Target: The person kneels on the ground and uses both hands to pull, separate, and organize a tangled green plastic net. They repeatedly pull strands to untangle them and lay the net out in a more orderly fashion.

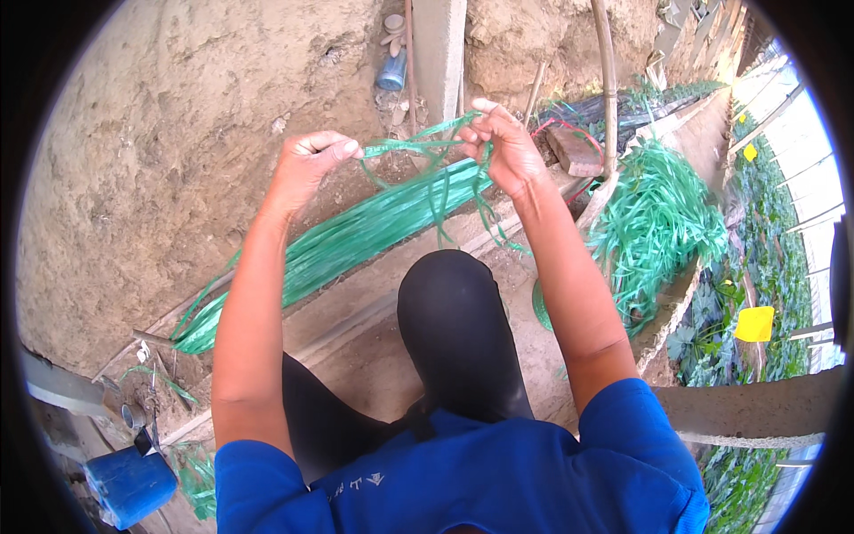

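Between my two hands runs a loose length of green plastic twine [390, 148]. My left hand [315, 160] pinches one end of it between thumb and fingertips. Strands lie around the fingers of my right hand [500, 143], whose fingers are bent on them, and loose tails hang below that hand. Beneath both hands a long, straight bundle of green plastic strips [373, 230] lies stretched on a slant along the foot of the earth wall. Its lower left end loops around a short stake [152, 338]. My left forearm covers part of the bundle.
A tangled heap of green strips [660, 213] is at the right, near a bent wooden pole [607, 87] and a brick [575, 150]. A concrete post [442, 53] and a blue bottle [392, 70] stand by the earth wall [167, 167]. A blue jerrycan [130, 487] is lower left.
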The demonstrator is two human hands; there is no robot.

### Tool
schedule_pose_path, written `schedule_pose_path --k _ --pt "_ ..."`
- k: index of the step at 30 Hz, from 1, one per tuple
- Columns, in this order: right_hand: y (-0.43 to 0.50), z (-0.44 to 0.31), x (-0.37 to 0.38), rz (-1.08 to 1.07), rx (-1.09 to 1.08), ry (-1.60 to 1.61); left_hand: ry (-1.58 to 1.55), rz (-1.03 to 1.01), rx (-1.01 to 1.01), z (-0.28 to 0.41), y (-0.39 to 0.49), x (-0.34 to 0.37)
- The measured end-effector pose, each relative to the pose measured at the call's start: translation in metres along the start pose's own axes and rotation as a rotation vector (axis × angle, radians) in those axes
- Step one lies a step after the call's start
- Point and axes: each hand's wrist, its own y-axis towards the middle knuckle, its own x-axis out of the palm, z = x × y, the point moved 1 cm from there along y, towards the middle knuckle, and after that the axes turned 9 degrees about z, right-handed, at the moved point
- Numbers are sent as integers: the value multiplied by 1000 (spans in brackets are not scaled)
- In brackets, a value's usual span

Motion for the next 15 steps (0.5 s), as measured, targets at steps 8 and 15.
schedule_pose_path --k 8,15 --pt "-4 -4 6 282 -185 -418 147 -11 -8 5 -4 5" --pt "6 -51 -103 282 -197 470 -4 87 -58 8 0 -1"
